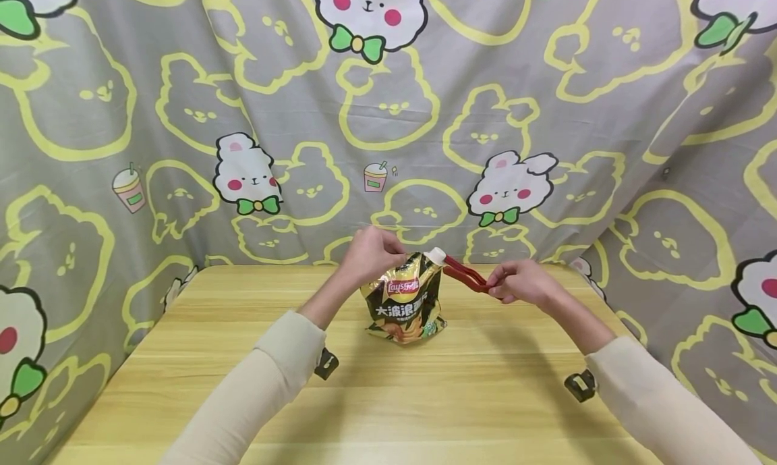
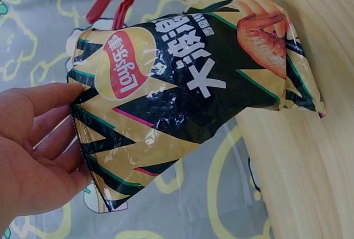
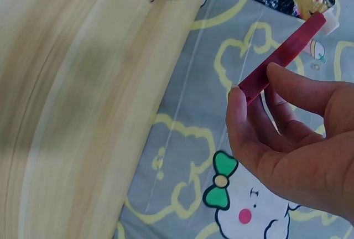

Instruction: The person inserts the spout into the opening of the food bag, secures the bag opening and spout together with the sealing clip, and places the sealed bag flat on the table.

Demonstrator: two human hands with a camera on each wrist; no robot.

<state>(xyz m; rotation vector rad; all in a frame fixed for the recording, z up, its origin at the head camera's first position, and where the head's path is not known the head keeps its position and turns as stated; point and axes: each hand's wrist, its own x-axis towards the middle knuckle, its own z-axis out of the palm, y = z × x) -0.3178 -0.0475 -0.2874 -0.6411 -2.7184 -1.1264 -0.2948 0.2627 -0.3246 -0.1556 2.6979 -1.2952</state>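
Glossy chip bag [image 1: 403,302] stands on the surface [image 1: 388,401] | Left grip [image 1: 370,254] pinched on its top edge | Right grip [image 1: 523,281] clamped on a red clip [image 3: 287,53], white cap [image 1: 436,255] near the bag's corner | My worry: if that edge pinch slips, the bag could slump, knocking the clip askew

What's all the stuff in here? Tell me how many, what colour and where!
Chip bag: one, black and gold, upright on the table
Red clip: one, red, between bag and right hand
White cap: one, white, at the bag's upper corner
Table: one, pale wood, under the bag
Cartoon cloth: count unclear, grey and yellow, around the table
Wrist pieces: two, black, by the cuffs
Sleeves: two, cream, on the arms
Left hand: one, bare, pinching the bag's top
Right hand: one, bare, pinching the clip
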